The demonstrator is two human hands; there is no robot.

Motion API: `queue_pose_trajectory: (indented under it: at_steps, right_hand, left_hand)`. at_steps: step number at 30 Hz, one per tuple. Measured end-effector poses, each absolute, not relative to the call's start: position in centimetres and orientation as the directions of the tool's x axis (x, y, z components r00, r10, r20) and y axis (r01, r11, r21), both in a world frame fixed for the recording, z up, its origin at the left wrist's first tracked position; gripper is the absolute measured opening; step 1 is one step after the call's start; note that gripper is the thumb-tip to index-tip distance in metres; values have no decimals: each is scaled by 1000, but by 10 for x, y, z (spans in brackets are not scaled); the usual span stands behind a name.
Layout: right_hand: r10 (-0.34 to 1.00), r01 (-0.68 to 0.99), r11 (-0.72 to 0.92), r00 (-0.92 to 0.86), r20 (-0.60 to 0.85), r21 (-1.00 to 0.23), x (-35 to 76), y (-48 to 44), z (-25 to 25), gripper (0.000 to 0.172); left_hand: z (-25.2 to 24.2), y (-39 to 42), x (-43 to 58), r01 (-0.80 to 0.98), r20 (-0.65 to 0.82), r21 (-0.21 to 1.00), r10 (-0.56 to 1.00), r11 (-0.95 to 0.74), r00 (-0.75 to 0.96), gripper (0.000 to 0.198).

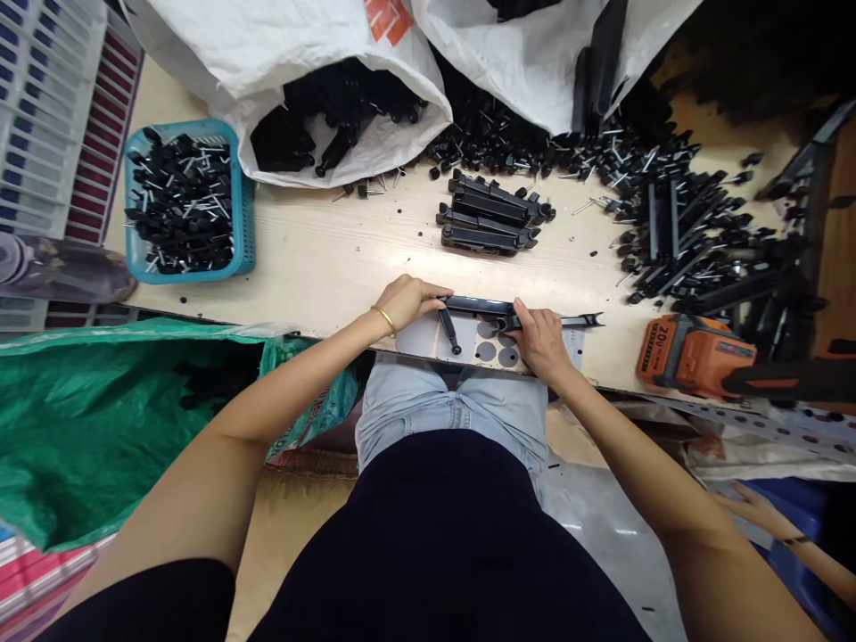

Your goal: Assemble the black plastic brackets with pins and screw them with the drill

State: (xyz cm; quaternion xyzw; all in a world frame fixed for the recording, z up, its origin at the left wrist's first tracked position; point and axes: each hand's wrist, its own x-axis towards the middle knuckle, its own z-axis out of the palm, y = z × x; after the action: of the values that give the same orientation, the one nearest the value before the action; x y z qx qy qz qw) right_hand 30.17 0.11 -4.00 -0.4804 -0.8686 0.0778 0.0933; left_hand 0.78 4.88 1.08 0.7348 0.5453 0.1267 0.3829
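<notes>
A long black part [480, 306] lies level at the table's front edge, over a sheet with grey discs [486, 352]. My left hand [407, 299] pinches its left end, where a short black arm [450, 333] hangs down toward me. My right hand [539, 339] is closed around the right end, together with another black piece [581, 321] that sticks out to the right and has a forked tip. The exact contact under my right fingers is hidden. Farther back, several similar black parts [487, 214] lie side by side.
A blue basket [244, 223] of black knobs with metal pins stands left. White sacks [348, 45] and heaped black pieces [669, 196] line the back. An orange power tool [702, 357] lies right. A green sack [100, 410] is front left; another person's hand [759, 510] shows lower right.
</notes>
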Motion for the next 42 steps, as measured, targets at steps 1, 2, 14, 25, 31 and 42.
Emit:
queue_pose_trajectory:
  at_steps: [1,2,14,25,31,42]
  right_hand:
    - [848,819,529,-522,95,-224,301,1,-40,51]
    - [847,818,530,-521,104,-221,301,1,-39,51]
    - [840,817,540,-536,80,-203,299,2,-35,50]
    - [883,842,469,-456,112,-267,281,-20,-5,60]
    - [910,844,414,-383,157,-341,271,-46,25,63]
    - [937,917,334,-298,183,-217,298,-24,7,62]
  left_hand:
    - [12,53,7,717,-254,686,883,-122,394,28]
    - [12,57,6,723,-265,678,873,-133,409,30]
    - [-3,20,28,711,-194,703,953,-32,234,49]
    - [35,16,18,685,-49,360,720,-633,692,94]
    - [61,-8,60,702,89,269,743,-659,663,64]
    - [0,-30,60,598,65,471,702,-648,709,43]
